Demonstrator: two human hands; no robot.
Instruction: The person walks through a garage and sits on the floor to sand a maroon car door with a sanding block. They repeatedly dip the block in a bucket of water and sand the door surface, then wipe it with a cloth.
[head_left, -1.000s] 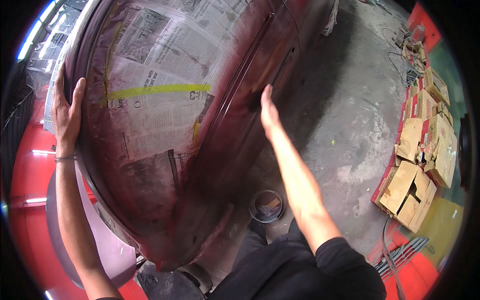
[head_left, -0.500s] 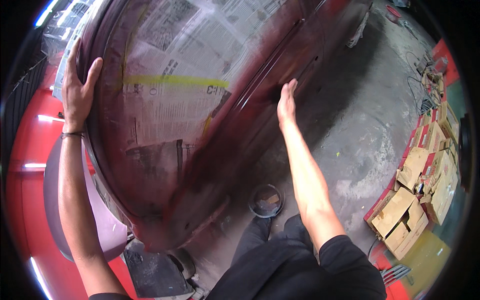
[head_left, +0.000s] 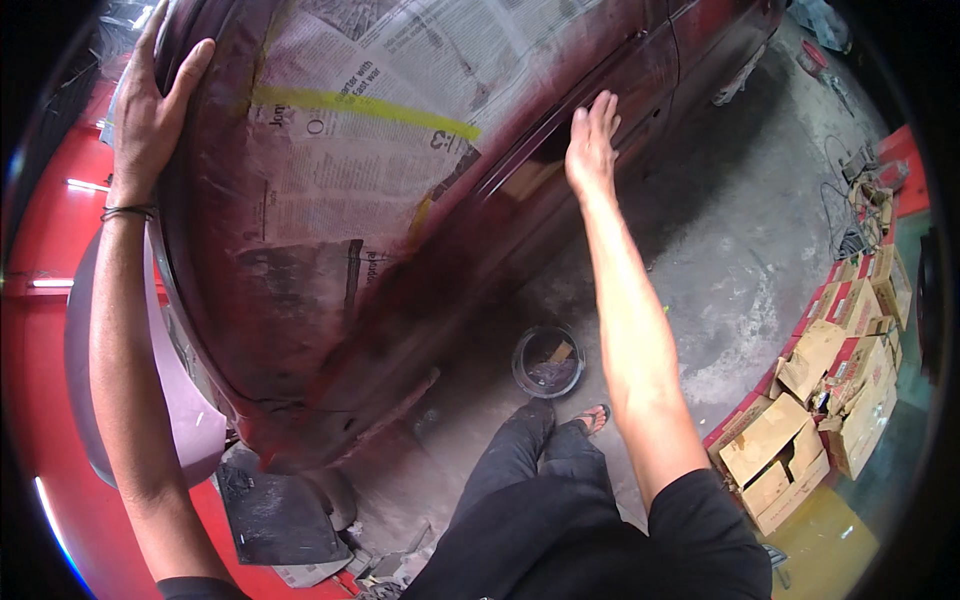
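Head view, looking down: a dark red car body [head_left: 445,275] is seen stretched from the near left toward the far right, its left part covered with newspaper sheets [head_left: 345,190] that are crossed by a strip of yellow tape [head_left: 375,107]. At the far left, the left hand [head_left: 148,125] is laid over the dark curved rim [head_left: 182,260] of the body, its thumb spread well away from the fingers. A thin dark band [head_left: 128,212] is worn at that wrist. To the right, the right hand [head_left: 593,150] is held along the lower side of the body, fingers stretched out and slightly parted, with nothing gripped; whether that side is touched cannot be told. A round tub [head_left: 519,372] with a brown scrap inside is placed on the grey floor [head_left: 700,290], between the body and the person's dark trousers [head_left: 510,450], and one sandalled foot [head_left: 593,420] is seen just beside it. Along the right, worn cardboard boxes [head_left: 775,455] are lined up, with tangled cables [head_left: 850,240] beyond their far end. At the near left, a pale lilac panel [head_left: 197,425] is partly hidden by the left forearm, and a flat black panel [head_left: 270,510] is seen near it.
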